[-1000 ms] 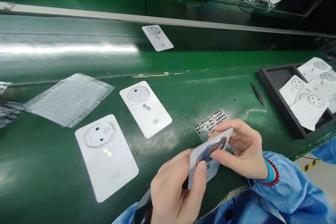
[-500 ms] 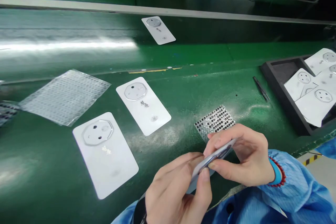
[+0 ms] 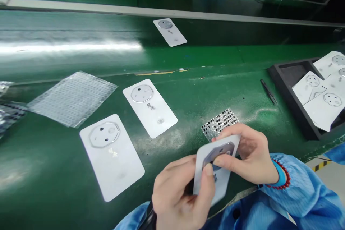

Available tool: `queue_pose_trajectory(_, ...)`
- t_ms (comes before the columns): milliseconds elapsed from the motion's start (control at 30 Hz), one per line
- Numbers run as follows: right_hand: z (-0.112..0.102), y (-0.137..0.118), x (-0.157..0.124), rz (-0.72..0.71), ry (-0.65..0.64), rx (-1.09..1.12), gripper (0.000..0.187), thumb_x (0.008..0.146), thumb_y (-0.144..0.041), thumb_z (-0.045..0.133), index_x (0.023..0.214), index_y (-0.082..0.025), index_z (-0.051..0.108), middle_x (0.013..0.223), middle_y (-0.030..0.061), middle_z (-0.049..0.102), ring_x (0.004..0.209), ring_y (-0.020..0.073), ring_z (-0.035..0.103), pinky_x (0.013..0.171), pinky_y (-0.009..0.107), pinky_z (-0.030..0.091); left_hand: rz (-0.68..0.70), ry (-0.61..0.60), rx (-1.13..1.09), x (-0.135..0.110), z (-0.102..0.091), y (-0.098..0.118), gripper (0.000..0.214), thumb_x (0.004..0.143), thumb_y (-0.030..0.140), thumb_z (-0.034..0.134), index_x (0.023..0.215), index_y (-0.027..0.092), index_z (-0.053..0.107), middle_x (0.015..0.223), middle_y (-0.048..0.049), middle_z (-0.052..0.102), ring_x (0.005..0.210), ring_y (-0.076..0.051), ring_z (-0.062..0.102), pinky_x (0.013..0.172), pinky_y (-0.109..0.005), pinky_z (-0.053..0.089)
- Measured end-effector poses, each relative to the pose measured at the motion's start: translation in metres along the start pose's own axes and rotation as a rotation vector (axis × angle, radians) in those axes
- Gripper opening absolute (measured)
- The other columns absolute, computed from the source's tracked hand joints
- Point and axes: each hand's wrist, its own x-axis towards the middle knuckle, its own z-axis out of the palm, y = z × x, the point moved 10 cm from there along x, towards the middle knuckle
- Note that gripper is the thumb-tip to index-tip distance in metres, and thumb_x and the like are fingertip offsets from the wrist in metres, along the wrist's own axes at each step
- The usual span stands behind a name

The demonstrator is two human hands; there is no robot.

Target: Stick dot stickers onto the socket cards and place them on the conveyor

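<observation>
I hold a white phone back cover (image 3: 221, 170) upright between both hands at the near edge of the green bench. My left hand (image 3: 179, 194) pinches its lower left edge, thumb by the octagonal camera ring. My right hand (image 3: 249, 154) grips its upper right side, with the thumb pressed on the ring area. Just beyond the hands lies a small clear sheet of black dot stickers (image 3: 219, 122). Two more white covers lie flat to the left, one near (image 3: 111, 154) and one farther (image 3: 149, 107).
A bubble-wrap sheet (image 3: 72, 97) lies at the left. Black tweezers (image 3: 268, 91) rest near a black tray (image 3: 289, 86) holding several white covers at the right. Another cover (image 3: 169, 32) lies on the conveyor belt behind. Cables and boxes sit at the far bench.
The cover I hold has tilted back up, its face toward me again, after lying nearly edge-on half a second ago. Both hands keep their grip. The cover on the belt has shifted right.
</observation>
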Motion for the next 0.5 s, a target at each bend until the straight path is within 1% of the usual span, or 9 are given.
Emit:
queue_pose_trajectory(33,-0.001,0.001,0.001,0.013,-0.003,0.002,0.022,0.081,-0.021,0.072,0.1,-0.019,0.062,0.085,0.0009,0.069,0.065,0.0096,0.066,0.056,0.016,0.055,-0.037,-0.028,-0.042,0.002,0.002,-0.005,0.026,0.083,0.013,0.056,0.059,0.021,0.052,0.046,0.0035,0.051,0.037,-0.009,0.044,0.035,-0.02,0.037)
queue_pose_trajectory(100,-0.003,0.002,0.004,0.026,-0.007,-0.002,0.018,0.086,-0.024,0.067,0.102,-0.019,0.062,0.088,0.0019,0.069,0.068,0.0096,0.066,0.056,0.016,0.055,-0.125,-0.082,-0.124,0.003,0.007,-0.015,0.03,0.086,0.018,0.055,0.057,0.019,0.055,0.044,0.0033,0.049,0.036,-0.008,0.041,0.033,-0.019,0.033)
queue_pose_trajectory(167,-0.004,0.002,0.005,0.023,-0.007,-0.016,0.017,0.088,-0.026,0.063,0.103,-0.018,0.062,0.091,0.0028,0.069,0.07,0.0098,0.067,0.058,0.016,0.056,-0.203,-0.093,-0.158,0.002,0.009,-0.023,0.031,0.088,0.023,0.054,0.058,0.018,0.058,0.044,0.0032,0.048,0.037,-0.008,0.041,0.034,-0.018,0.034)
queue_pose_trajectory(200,-0.003,0.002,0.005,0.026,-0.011,-0.02,0.018,0.089,-0.026,0.063,0.104,-0.018,0.062,0.092,0.0031,0.069,0.07,0.0096,0.067,0.059,0.016,0.055,-0.22,-0.081,-0.158,0.001,0.008,-0.025,0.03,0.088,0.024,0.056,0.058,0.018,0.059,0.044,0.0032,0.048,0.037,-0.008,0.041,0.034,-0.018,0.035)
queue_pose_trajectory(300,-0.001,0.009,0.004,0.066,-0.016,0.009,0.02,0.086,-0.023,0.065,0.105,-0.018,0.062,0.095,0.0034,0.069,0.072,0.0091,0.067,0.06,0.015,0.054,-0.214,-0.037,-0.102,0.001,0.006,-0.025,0.029,0.084,0.022,0.06,0.056,0.016,0.059,0.045,0.0026,0.051,0.037,-0.008,0.042,0.035,-0.018,0.034)
queue_pose_trajectory(400,0.003,0.019,0.004,0.123,-0.012,0.075,0.023,0.083,-0.022,0.067,0.105,-0.017,0.062,0.09,0.0024,0.069,0.068,0.0075,0.064,0.057,0.014,0.052,-0.141,0.006,-0.024,0.0,0.001,-0.021,0.031,0.081,0.02,0.063,0.05,0.016,0.058,0.043,0.0024,0.051,0.036,-0.008,0.043,0.035,-0.018,0.036)
queue_pose_trajectory(467,0.009,0.025,0.005,0.144,-0.016,0.134,0.025,0.082,-0.025,0.067,0.105,-0.017,0.062,0.088,0.0023,0.068,0.065,0.0071,0.062,0.056,0.014,0.05,-0.135,0.062,0.025,-0.005,-0.007,-0.028,0.026,0.078,0.022,0.067,0.053,0.017,0.062,0.043,0.0022,0.054,0.035,-0.01,0.046,0.036,-0.019,0.04)
queue_pose_trajectory(500,0.011,0.029,0.006,0.155,-0.013,0.169,0.027,0.08,-0.028,0.068,0.104,-0.016,0.063,0.086,0.0018,0.067,0.063,0.007,0.06,0.055,0.015,0.049,-0.159,0.089,0.025,-0.008,-0.011,-0.037,0.02,0.077,0.023,0.069,0.058,0.018,0.066,0.045,0.0019,0.058,0.036,-0.011,0.049,0.036,-0.019,0.042)
